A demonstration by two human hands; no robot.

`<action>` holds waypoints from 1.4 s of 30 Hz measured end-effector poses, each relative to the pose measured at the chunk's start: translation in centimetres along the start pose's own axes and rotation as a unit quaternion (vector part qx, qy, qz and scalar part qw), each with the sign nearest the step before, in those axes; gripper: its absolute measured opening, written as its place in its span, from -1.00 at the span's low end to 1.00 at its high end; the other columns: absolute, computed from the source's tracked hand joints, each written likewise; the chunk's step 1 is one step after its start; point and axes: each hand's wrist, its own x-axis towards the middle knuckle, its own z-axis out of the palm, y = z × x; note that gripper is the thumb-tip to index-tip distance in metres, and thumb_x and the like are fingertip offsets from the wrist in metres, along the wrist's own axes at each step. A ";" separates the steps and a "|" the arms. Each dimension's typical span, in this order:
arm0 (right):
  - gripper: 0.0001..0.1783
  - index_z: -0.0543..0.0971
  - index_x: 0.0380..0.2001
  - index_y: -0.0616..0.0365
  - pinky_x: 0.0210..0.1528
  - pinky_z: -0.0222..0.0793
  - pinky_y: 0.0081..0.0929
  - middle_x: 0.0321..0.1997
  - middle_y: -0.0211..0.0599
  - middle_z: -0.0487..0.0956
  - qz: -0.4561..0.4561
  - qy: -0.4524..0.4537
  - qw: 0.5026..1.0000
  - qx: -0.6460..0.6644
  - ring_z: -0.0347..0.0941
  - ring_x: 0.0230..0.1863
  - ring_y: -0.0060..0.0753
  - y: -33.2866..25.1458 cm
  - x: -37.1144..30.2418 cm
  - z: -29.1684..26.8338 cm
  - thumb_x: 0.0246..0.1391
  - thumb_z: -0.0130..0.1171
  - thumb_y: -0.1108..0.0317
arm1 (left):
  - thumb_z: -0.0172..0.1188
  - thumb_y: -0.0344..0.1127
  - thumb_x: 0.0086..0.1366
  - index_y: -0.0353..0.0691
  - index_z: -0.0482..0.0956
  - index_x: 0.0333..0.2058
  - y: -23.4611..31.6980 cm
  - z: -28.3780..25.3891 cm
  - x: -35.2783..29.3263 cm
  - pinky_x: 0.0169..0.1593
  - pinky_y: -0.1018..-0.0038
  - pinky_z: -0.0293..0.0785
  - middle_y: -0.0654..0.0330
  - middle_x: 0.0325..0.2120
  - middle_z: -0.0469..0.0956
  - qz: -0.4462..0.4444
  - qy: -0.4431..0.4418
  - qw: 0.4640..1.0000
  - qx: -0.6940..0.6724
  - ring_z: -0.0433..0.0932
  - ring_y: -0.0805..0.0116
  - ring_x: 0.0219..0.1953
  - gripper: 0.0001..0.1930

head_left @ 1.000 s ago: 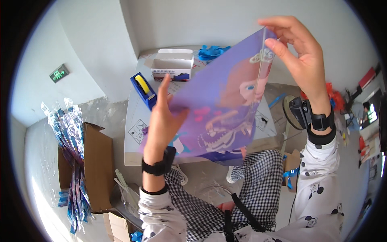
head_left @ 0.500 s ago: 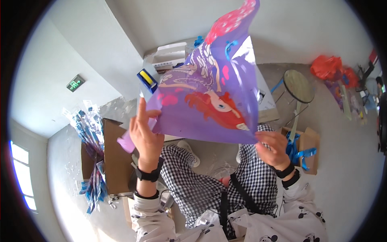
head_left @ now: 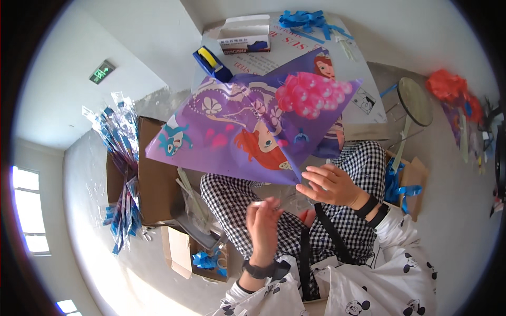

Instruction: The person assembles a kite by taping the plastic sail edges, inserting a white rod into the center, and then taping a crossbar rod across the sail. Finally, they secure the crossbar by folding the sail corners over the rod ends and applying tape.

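Note:
A thin purple printed sheet (head_left: 211,150), with a red-haired cartoon figure and pink patches, lies folded over the front of a white table, its pointed corner hanging toward me. My right hand (head_left: 334,184) is beside that corner, fingers stretched out and apart; the sheet does not appear gripped. Over my lap, away from the sheet, my left hand (head_left: 263,226) is raised with its fingers curled together at the tips. Whether something small is pinched there is too blurred to make out.
On the white table (head_left: 363,68) stand a blue tape dispenser (head_left: 213,64), an open white box (head_left: 245,39) and blue ribbons (head_left: 305,20). A cardboard box (head_left: 158,179) with wrapped bundles (head_left: 118,137) is left; a stool (head_left: 415,101) and a ribbon box (head_left: 414,184) are right.
The sheet was held up stretched between both hands; now it rests on the table. My left hand let go and moved right and down to my lap. The right hand's fingers spread.

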 end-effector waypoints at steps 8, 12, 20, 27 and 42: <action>-0.64 0.49 0.05 -0.30 0.09 0.36 -0.47 0.14 -0.48 0.44 -0.138 -0.059 0.986 0.068 0.37 0.18 -0.45 0.5 1.7 0.0 0.16 0.14 0.14 | 0.13 -0.23 0.37 -0.18 0.42 -0.15 -1.5 2.0 1.9 -0.01 0.42 0.43 0.21 -0.17 0.55 -0.087 -0.022 0.989 -0.118 0.53 0.37 -0.11 -0.81; -0.68 0.51 0.01 -0.29 0.08 0.37 -0.48 0.15 -0.46 0.44 -0.184 -0.077 0.975 0.098 0.36 0.19 -0.45 0.4 1.8 0.4 0.17 0.13 0.16 | 0.21 -0.42 0.27 -0.23 0.46 -0.16 -2.2 1.4 2.3 -0.19 0.55 0.43 0.27 -0.27 0.57 -0.092 0.026 0.994 -0.056 0.54 0.48 -0.26 -0.82; -0.71 0.57 -0.09 -0.03 0.12 0.32 -0.48 0.26 -0.48 0.39 -0.235 -0.055 0.965 0.102 0.29 0.22 -0.45 0.3 2.2 1.1 0.17 0.10 0.14 | 0.18 -0.55 0.21 -0.30 0.56 -0.28 -2.7 1.2 4.0 -0.28 0.56 0.48 0.25 -0.37 0.61 -0.114 0.083 0.989 -0.043 0.60 0.44 -0.34 -0.90; -0.69 0.62 -0.09 0.05 0.13 0.27 -0.48 0.31 -0.52 0.37 -0.289 -0.061 0.954 0.044 0.22 0.26 -0.44 1.5 2.5 -0.8 0.14 0.06 0.28 | 0.18 -0.50 0.24 -0.31 0.52 -0.22 -2.6 2.9 4.5 -0.31 0.54 0.51 0.23 -0.32 0.59 -0.140 0.049 0.988 -0.051 0.60 0.43 -0.34 -0.86; -0.59 0.54 -0.11 -0.02 0.11 0.29 -0.25 0.05 -0.37 0.50 0.121 -0.028 0.983 0.136 0.41 0.12 -0.27 -1.9 -0.5 -1.3 -0.10 0.31 0.47 | 0.24 -0.41 0.24 -0.21 0.50 -0.18 -0.7 0.6 6.0 -0.24 0.64 0.46 0.29 -0.31 0.62 -0.155 0.077 0.981 -0.087 0.59 0.56 -0.33 -0.81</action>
